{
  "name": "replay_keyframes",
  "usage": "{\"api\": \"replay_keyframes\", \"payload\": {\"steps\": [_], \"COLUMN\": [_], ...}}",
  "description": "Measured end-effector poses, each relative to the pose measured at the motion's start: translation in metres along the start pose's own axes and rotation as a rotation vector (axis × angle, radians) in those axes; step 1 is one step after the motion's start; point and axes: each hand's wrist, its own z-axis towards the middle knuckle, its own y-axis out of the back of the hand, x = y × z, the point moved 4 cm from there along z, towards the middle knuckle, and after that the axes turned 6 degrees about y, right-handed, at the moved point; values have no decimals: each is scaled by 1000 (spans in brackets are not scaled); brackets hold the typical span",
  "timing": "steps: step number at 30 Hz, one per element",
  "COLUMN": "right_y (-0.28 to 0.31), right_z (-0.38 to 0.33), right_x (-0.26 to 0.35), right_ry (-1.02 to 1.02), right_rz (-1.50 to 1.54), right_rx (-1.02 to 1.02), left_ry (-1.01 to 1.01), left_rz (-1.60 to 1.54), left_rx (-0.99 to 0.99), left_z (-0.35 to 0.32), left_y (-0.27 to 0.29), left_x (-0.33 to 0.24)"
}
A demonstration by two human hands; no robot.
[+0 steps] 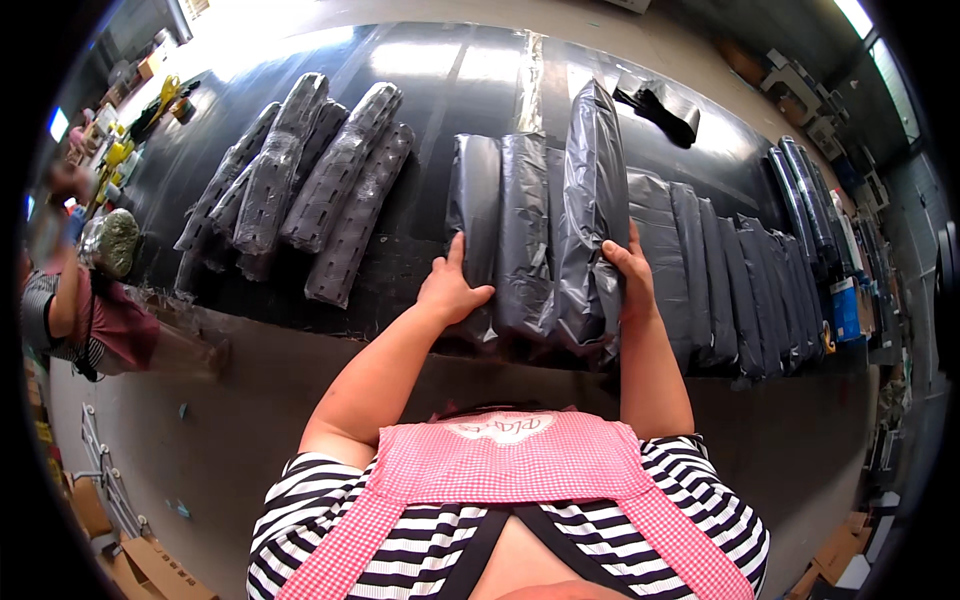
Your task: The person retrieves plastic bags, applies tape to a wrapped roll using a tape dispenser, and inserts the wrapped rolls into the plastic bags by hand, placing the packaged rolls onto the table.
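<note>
A row of long packages wrapped in dark grey plastic lies along the near edge of the black table (430, 90). My left hand (450, 292) rests against the near left side of the leftmost wrapped package (474, 190), index finger stretched along it and thumb spread out. My right hand (630, 272) grips another long grey package (592, 180), thumb on its top and fingers on its right side. That package stands higher than the neighbouring package (523, 220) to its left. The fingers under its right side are partly hidden.
Further left lie several bubble-wrapped rolls (345, 170) in a pile. More grey packages (735, 280) line the right side. A black strip (665, 115) lies at the back, a blue box (846, 310) at the far right. Another person (75, 290) stands at the table's left end.
</note>
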Motion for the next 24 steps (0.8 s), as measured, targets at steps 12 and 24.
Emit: {"api": "replay_keyframes", "payload": {"steps": [12,24], "right_y": [-200,-168], "right_z": [37,37], "right_x": [-148,-121], "right_ry": [-182,127], "right_rz": [-757,-632], "right_rx": [284,256], "left_ry": [252,-148], "left_rz": [668,-774], "left_rx": [-546,-174], "left_z": [39,-52], "left_y": [181,173], "left_x": [90,69]}}
